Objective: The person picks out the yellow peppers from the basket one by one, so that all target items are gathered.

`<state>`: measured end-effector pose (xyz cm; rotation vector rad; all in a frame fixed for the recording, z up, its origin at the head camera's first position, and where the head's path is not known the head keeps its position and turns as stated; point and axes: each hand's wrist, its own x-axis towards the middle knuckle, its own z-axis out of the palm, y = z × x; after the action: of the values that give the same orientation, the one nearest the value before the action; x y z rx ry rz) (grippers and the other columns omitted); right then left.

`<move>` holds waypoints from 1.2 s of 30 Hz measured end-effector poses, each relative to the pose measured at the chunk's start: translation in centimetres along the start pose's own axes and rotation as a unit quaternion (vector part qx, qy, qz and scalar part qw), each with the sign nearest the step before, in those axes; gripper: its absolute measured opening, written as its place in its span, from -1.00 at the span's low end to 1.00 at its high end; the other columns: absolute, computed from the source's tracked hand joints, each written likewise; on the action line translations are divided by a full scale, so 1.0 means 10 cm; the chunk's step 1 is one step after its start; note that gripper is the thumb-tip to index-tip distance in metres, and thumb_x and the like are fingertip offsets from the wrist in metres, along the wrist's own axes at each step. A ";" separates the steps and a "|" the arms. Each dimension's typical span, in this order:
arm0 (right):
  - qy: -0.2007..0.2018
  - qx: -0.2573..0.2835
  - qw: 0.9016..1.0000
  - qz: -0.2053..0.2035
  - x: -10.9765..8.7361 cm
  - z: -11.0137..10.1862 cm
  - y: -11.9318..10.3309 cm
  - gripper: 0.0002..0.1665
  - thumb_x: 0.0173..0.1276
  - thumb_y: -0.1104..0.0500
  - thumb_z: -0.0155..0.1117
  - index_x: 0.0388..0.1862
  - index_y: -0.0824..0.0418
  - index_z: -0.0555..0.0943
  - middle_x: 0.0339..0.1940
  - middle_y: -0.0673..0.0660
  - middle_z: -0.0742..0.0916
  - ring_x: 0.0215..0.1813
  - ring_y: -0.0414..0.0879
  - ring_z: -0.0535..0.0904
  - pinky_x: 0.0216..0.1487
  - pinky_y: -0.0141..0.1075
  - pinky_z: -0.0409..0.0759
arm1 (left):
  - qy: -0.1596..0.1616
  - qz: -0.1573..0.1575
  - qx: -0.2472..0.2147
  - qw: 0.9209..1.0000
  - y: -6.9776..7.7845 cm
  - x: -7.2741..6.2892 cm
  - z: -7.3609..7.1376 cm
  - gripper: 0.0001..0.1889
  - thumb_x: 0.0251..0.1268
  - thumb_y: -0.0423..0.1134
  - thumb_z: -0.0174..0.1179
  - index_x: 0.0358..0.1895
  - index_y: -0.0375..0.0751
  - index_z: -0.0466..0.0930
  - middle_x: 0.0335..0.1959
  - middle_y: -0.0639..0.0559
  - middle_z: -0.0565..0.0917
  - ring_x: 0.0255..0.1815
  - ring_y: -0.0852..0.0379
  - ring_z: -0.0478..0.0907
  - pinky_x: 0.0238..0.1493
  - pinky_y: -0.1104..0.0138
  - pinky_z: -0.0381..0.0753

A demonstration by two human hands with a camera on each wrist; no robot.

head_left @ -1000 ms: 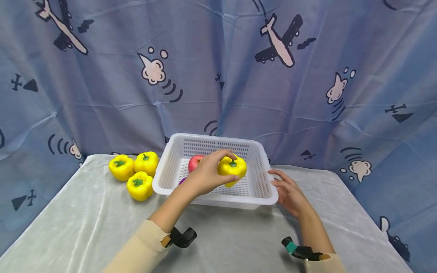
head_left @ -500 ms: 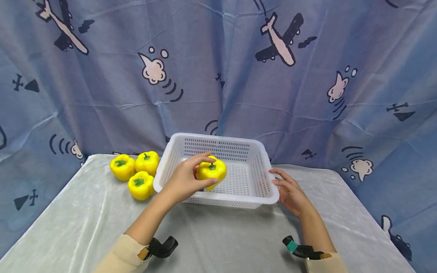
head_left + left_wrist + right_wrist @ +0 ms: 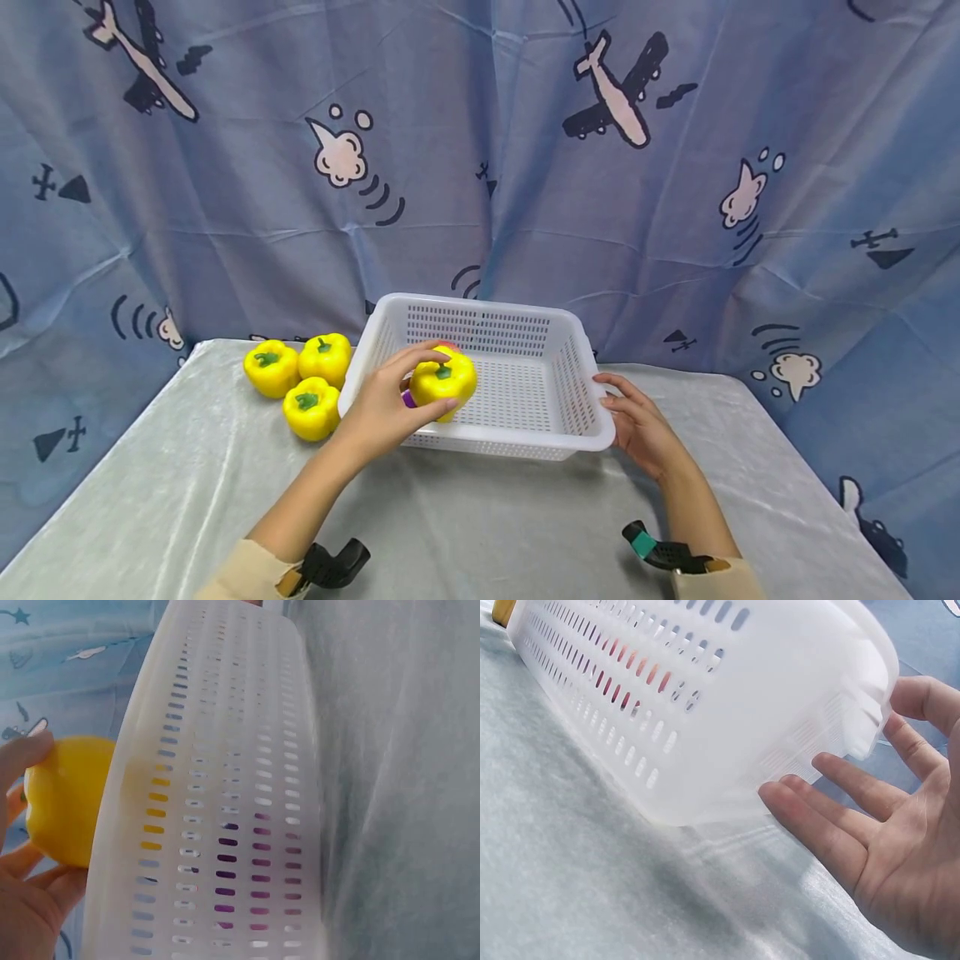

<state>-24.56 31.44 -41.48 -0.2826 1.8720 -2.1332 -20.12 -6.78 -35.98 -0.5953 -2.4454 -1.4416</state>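
Note:
My left hand (image 3: 375,414) grips a yellow bell pepper (image 3: 452,385) with a green stem, fingers on its far side and thumb in front. It is over the left half of a white slotted plastic basket (image 3: 517,438). Behind the pepper peeks a red thing (image 3: 448,345), and a purple thing (image 3: 408,399) shows beside my fingers; both are mostly hidden. Through the slots in the left wrist view, purple shows low in the basket. My right hand (image 3: 647,429) touches the basket's right end with loosely extended fingers, fingertips at the rim and outer wall in the right wrist view.
Three yellow bell peppers (image 3: 311,408) stand close together left of the basket on the pale cloth (image 3: 495,517). A blue curtain (image 3: 465,167) printed with airplanes hangs behind the table.
My left hand has carried the yellow bell pepper leftward over the basket, from its right of centre to its left half. My right hand stays at the basket's right end.

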 end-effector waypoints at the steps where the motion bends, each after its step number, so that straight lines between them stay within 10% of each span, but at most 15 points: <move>1: 0.000 -0.001 1.000 -0.001 0.00 0.00 0.00 -0.68 0.62 0.20 -0.05 0.23 -0.10 0.43 0.16 -0.09 0.58 0.00 -0.22 0.70 -0.15 -0.30 0.74 | 0.004 0.000 0.000 1.000 0.00 -0.01 -0.01 -0.51 0.16 -0.16 0.49 0.17 -0.03 0.59 0.45 0.04 0.49 0.47 -0.02 0.42 0.32 0.01 0.59; 36: 0.003 -0.008 1.000 0.003 -0.01 0.01 -0.01 -0.69 0.62 0.19 -0.06 0.22 -0.11 0.43 0.16 -0.10 0.59 0.01 -0.22 0.70 -0.14 -0.29 0.74 | 0.150 0.009 0.042 0.988 -0.19 -0.36 -0.50 -0.54 0.05 -0.31 0.54 0.07 -0.13 0.65 0.39 -0.07 0.54 0.40 -0.13 0.49 0.17 0.01 0.61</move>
<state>-24.42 31.36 -41.37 -0.2750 1.8926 -2.1184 -17.77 -12.83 -36.50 -0.3535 -2.2445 -1.3074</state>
